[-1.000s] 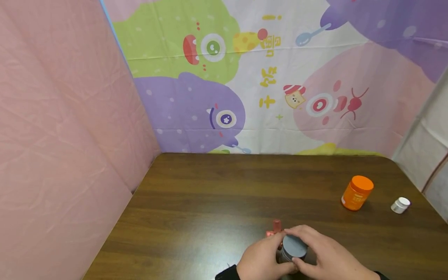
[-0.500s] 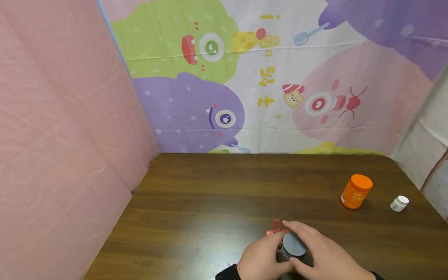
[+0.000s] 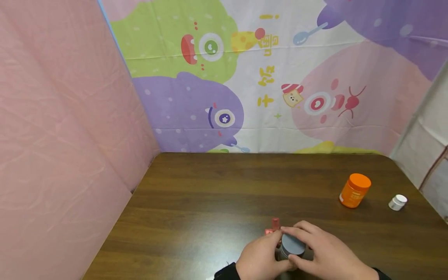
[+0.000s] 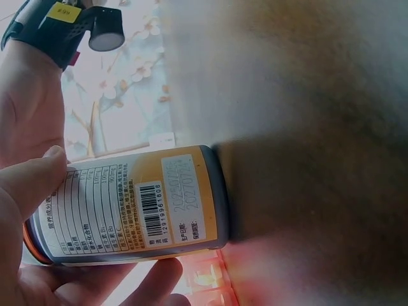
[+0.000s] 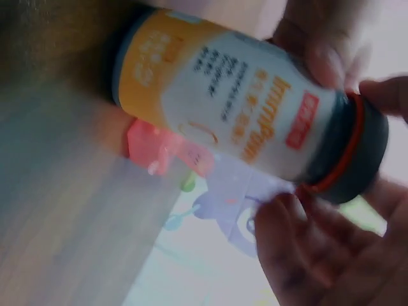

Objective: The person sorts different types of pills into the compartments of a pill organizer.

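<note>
A supplement bottle with an orange and white label and a dark grey lid stands upright near the table's front edge. My left hand grips its body, thumb across the label in the left wrist view. My right hand holds the lid, thumb on the near side and fingers on the far side. An orange ring shows under the lid in the right wrist view. Just behind the bottle is a small translucent red object, partly hidden by my left hand; its kind is unclear.
An orange jar stands at the right on the wooden table. Further right is a small white bottle. A pink cloth borders the left side, and a cartoon-printed cloth hangs behind the table.
Half a second ago my right fingers were spread away from the lid's far side; now they are back against it. My left hand and the bottle stay nearly in place.
</note>
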Demonstrator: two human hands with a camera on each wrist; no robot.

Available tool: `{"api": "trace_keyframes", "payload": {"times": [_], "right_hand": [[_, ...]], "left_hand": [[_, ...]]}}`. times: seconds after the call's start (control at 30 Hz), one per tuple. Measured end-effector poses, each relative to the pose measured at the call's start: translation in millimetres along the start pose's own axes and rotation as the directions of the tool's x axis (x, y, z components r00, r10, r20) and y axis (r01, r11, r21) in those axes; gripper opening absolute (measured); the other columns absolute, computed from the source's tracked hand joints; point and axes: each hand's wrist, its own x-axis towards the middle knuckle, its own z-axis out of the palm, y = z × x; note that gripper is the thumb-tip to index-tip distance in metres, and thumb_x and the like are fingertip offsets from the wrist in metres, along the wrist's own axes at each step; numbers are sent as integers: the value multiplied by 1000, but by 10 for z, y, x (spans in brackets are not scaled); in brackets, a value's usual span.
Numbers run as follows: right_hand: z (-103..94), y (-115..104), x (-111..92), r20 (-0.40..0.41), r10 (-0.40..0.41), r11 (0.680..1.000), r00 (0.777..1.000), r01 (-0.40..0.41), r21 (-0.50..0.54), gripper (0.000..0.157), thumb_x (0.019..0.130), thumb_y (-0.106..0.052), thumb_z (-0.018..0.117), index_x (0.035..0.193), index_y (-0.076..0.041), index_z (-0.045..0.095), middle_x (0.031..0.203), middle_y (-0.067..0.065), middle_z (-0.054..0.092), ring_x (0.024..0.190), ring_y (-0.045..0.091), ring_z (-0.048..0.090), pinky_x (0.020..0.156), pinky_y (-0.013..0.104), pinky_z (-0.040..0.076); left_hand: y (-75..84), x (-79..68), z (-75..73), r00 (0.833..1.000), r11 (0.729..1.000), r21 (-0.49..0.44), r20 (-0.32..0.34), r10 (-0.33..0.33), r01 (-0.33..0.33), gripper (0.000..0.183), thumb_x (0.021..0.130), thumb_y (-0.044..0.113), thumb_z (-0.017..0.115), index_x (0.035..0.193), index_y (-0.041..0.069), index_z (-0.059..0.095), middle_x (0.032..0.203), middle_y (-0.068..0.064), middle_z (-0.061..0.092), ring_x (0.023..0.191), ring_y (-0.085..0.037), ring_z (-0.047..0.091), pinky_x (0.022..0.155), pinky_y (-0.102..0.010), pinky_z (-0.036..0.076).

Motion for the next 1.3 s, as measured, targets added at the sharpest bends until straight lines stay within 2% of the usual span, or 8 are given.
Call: {"api": "trace_keyframes", "payload": {"times": [0.23, 0.5, 0.57, 0.7, 0.87, 0.97, 1.13, 1.3], "right_hand": [[129, -74, 62, -167, 75, 985, 983, -99, -139, 51, 79, -68, 64, 109, -27, 62, 97, -17, 55, 80, 0, 49, 64, 25, 49], [-77, -27, 21, 105, 59, 998, 993, -59, -5, 60, 87, -35, 70, 141, -27, 48, 134, -14, 49, 114, 5, 47, 85, 37, 52], [-102, -18, 23, 116, 29, 999, 993, -30, 13, 56, 87, -32, 71, 139, -27, 51, 129, -17, 51, 109, 3, 49, 84, 34, 53], [-72, -31, 40, 5, 5, 1000, 1000, -5, -25, 45, 84, -47, 71, 123, -27, 61, 107, -20, 55, 88, -2, 51, 70, 26, 52], [18, -100, 107, -43, 185, 979, 982, -188, -82, 47, 80, -72, 57, 94, -28, 56, 79, -17, 50, 63, 1, 45, 52, 22, 41], [47, -121, 126, -30, 257, 962, 966, -258, -88, 55, 79, -77, 52, 99, -25, 57, 85, -13, 55, 66, 4, 48, 53, 24, 42], [-62, -103, 45, -3, 71, 997, 997, -71, -16, 54, 89, -48, 64, 137, -28, 49, 138, -7, 48, 116, 10, 48, 80, 38, 53], [-188, -52, -11, 92, -94, 996, 991, 94, 5, 59, 85, -19, 70, 140, -27, 49, 139, -13, 47, 121, 8, 44, 87, 38, 52]], "left_hand": [[-36, -6, 0, 999, 998, -37, -6, 49, -49, 50, 90, 45, 65, 135, 29, 50, 107, 15, 66, 87, 5, 57, 67, -20, 51], [-19, 7, -12, 1000, 999, -44, 13, -8, 9, 56, 84, 51, 70, 133, 32, 51, 106, 17, 66, 87, 4, 58, 67, -23, 51], [-18, 3, -5, 1000, 999, -41, 3, -8, 8, 57, 83, 52, 70, 133, 32, 50, 106, 18, 66, 87, 4, 58, 67, -23, 52], [-22, 7, 11, 1000, 999, -44, -9, 12, -12, 53, 85, 53, 68, 131, 32, 52, 105, 18, 66, 87, 4, 58, 67, -23, 52], [-17, 2, 21, 1000, 997, -75, -16, 26, -27, 44, 86, 50, 68, 124, 33, 55, 104, 19, 64, 85, 5, 57, 67, -22, 51], [-4, -13, 13, 999, 998, -45, -40, 32, -34, 43, 84, 51, 69, 122, 32, 56, 103, 20, 64, 83, 5, 56, 67, -21, 51], [8, -3, 12, 999, 1000, 9, -34, 28, -27, 55, 83, 53, 69, 130, 30, 53, 106, 17, 65, 88, 3, 57, 67, -23, 52], [23, 4, 12, 1000, 1000, -5, -10, -14, 14, 55, 82, 57, 68, 127, 28, 54, 101, 16, 67, 84, 3, 58, 64, -23, 51]]}}
